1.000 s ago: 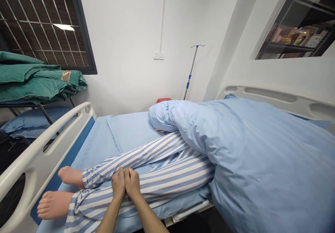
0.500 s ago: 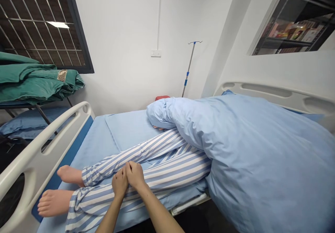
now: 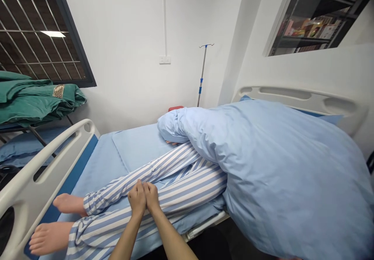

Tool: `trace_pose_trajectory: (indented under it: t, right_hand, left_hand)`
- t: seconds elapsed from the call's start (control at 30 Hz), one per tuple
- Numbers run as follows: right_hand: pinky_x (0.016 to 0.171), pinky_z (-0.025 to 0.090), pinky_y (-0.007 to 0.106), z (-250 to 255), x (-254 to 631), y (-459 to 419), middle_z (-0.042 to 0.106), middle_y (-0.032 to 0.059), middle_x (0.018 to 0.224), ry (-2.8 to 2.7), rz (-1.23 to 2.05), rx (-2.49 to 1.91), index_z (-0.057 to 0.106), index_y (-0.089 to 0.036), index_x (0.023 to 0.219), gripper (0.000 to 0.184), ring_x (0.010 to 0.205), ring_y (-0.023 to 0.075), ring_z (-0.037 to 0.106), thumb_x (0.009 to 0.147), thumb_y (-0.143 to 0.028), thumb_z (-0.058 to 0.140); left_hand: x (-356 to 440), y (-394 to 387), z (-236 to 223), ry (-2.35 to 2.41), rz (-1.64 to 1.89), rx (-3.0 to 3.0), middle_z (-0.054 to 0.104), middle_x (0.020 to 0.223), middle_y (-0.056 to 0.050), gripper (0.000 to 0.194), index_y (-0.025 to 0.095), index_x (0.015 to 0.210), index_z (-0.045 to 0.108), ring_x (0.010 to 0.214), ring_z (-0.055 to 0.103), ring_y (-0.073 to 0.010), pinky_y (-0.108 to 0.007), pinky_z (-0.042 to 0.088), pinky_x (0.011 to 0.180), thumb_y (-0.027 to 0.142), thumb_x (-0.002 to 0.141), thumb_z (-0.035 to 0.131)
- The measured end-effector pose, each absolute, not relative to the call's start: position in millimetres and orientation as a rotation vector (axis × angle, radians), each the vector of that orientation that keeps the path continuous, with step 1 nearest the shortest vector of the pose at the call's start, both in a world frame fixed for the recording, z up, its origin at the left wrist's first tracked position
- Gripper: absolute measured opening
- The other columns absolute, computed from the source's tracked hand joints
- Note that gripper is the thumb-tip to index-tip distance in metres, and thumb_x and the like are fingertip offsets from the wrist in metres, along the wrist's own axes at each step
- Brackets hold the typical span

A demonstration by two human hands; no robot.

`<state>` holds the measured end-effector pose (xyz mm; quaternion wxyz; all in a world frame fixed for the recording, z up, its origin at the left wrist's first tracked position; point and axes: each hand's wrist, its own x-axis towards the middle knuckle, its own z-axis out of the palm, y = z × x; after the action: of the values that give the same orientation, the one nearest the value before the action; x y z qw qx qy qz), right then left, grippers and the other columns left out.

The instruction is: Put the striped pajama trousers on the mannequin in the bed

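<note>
We note the blue-and-white striped trousers [image 3: 189,190] first: on the legs of a figure lying across the bed, running from lower left up to the middle of the frame, where they pass under a quilt. Our left hand [image 3: 137,199] and right hand [image 3: 151,197] are side by side at lower centre, touching, over the nearer leg just below the middle of the frame. Fingers curled in on both, like loose fists — whether any cloth is pinched inside, or whether the knuckles press on the leg, we cannot tell. At lower left, the near foot [image 3: 51,237] and far foot [image 3: 70,204] are bare, toes towards the white footboard [image 3: 62,164]. The puffy blue quilt [image 3: 277,166] fills the right half, heaped over the upper body and hanging down the near side. Pale blue sheet [image 3: 146,145] behind the legs. Headboard [image 3: 317,101] at right, beyond the quilt. Further out we log a hooked pole [image 3: 202,69] and a wall socket [image 3: 165,60] above centre, green folded cloth [image 3: 37,102] at left, barred window [image 3: 32,30] upper left — stocked shelving [image 3: 314,5] upper right.
</note>
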<state>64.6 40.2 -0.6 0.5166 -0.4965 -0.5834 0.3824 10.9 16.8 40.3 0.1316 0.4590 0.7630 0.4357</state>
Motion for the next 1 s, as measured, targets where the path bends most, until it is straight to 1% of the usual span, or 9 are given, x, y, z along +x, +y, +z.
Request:
trace_pose_trajectory:
  t: [0.1,0.2,0.3,0.47,0.6,0.67,0.8,0.9,1.0]
  right_hand:
    - [0.05,0.03,0.022,-0.4,64.4,41.3,0.047,-0.0014,0.049,-1.318,0.949,-1.187,0.044,-0.018,0.052,0.039,0.05,0.0112,0.041,0.086,-0.035,0.032]
    - [0.048,0.029,0.021,-2.4,63.3,40.4,0.045,-0.0023,0.048,-1.316,0.916,-1.184,0.043,-0.018,0.052,0.038,0.049,0.0108,0.038,0.085,-0.034,0.034]
    - [0.048,0.028,0.022,-4.5,61.5,40.7,0.045,-0.0025,0.048,-1.318,0.891,-1.188,0.044,-0.018,0.051,0.037,0.049,0.0105,0.037,0.084,-0.033,0.035]
    - [0.047,0.027,0.022,9.8,63.1,42.6,0.045,-0.002,0.047,-1.337,0.904,-1.261,0.044,-0.018,0.049,0.039,0.048,0.0107,0.038,0.084,-0.032,0.034]
    - [0.048,0.025,0.021,28.4,76.9,40.4,0.048,-0.0021,0.049,-1.525,0.808,-1.207,0.049,-0.017,0.052,0.04,0.049,0.0098,0.039,0.086,-0.032,0.034]
    - [0.05,0.024,0.022,27.4,85.6,38.4,0.051,-0.0014,0.051,-1.602,0.742,-1.212,0.052,-0.017,0.055,0.041,0.051,0.0096,0.041,0.088,-0.032,0.033]
    - [0.053,0.022,0.024,6.3,95.7,35.5,0.058,0.0016,0.056,-1.687,0.603,-1.355,0.057,-0.017,0.061,0.04,0.054,0.0107,0.047,0.09,-0.031,0.032]
    - [0.054,0.021,0.025,-5.2,95.5,35.5,0.061,0.0031,0.06,-1.694,0.551,-1.412,0.058,-0.018,0.064,0.041,0.056,0.0114,0.051,0.091,-0.03,0.031]
    - [0.054,0.022,0.025,-5.6,94.8,36.1,0.063,0.0034,0.062,-1.687,0.573,-1.395,0.058,-0.018,0.064,0.041,0.058,0.0116,0.052,0.091,-0.03,0.03]
  left_hand:
    - [14.9,19.2,28.8,2.233,1.236,1.208,0.063,0.062,-0.007,0.049,0.017,0.06,0.058,0.06,0.055,-0.0169,-0.027,0.037,0.058,0.045,0.084,0.025]
    - [8.4,18.7,6.0,2.278,1.089,1.347,0.067,0.076,-0.009,0.042,0.018,0.075,0.063,0.07,0.059,-0.0183,-0.027,0.039,0.063,0.038,0.084,0.028]
    - [3.6,17.9,-6.8,2.287,1.007,1.5,0.068,0.086,-0.009,0.036,0.018,0.085,0.063,0.077,0.061,-0.0174,-0.025,0.04,0.067,0.033,0.085,0.03]
    - [4.1,17.6,-3.7,2.319,0.922,1.541,0.069,0.091,-0.01,0.037,0.017,0.088,0.064,0.08,0.062,-0.0168,-0.024,0.039,0.067,0.028,0.086,0.029]
    - [4.7,17.7,-2.9,2.328,0.894,1.524,0.068,0.097,-0.01,0.036,0.017,0.096,0.064,0.084,0.061,-0.0171,-0.025,0.04,0.068,0.025,0.086,0.03]
    - [5.6,17.9,-4.1,2.334,0.9,1.486,0.068,0.096,-0.01,0.039,0.017,0.097,0.064,0.084,0.061,-0.0181,-0.026,0.04,0.069,0.029,0.087,0.029]
    - [8.5,17.5,-5.8,2.34,0.891,1.478,0.068,0.093,-0.01,0.043,0.017,0.092,0.065,0.085,0.061,-0.0196,-0.028,0.04,0.072,0.034,0.087,0.026]
    - [10.3,16.2,-3.6,2.333,0.865,1.509,0.068,0.092,-0.01,0.041,0.018,0.09,0.065,0.084,0.06,-0.0193,-0.028,0.039,0.071,0.033,0.087,0.027]
    - [13.1,16.8,3.9,2.269,0.9,1.521,0.068,0.087,-0.009,0.039,0.018,0.081,0.064,0.078,0.059,-0.0189,-0.027,0.038,0.067,0.035,0.085,0.029]
